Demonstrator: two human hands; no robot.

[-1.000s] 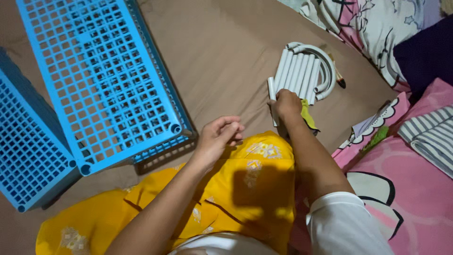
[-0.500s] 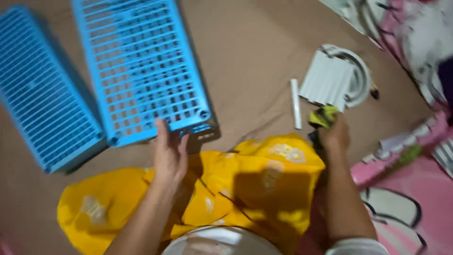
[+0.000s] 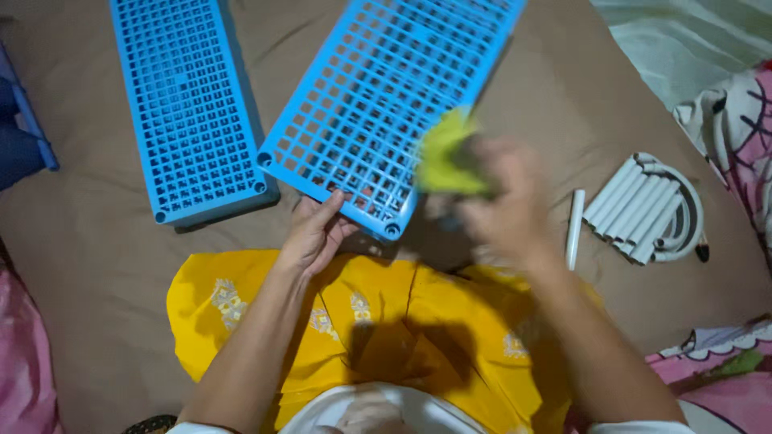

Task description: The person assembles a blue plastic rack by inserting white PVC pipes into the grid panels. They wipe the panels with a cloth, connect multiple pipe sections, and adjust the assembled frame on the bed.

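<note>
At the far left edge a dark blue object (image 3: pixel 20 133) shows only in part, beside a blue plastic grid panel (image 3: pixel 186 104) lying flat on the brown bed sheet (image 3: pixel 96 265). Next to it a second blue grid panel (image 3: pixel 386 96) lies at a slant, its near edge raised a little over the yellow skirt (image 3: pixel 378 321) on the person's lap. The left hand (image 3: pixel 316 233) grips that near edge, fingers curled under it and thumb on top. The right hand (image 3: pixel 503 205) is blurred; it seems closed around a yellow-green cloth (image 3: pixel 450 161), held over the panel's near right corner. Just right of it one white tube (image 3: pixel 574 227) lies alone on the sheet, then a row of white tubes (image 3: pixel 631 207) resting on a white ring-shaped piece (image 3: pixel 687 217). Pink patterned bedding (image 3: pixel 736 128) fills the right edge.
</note>
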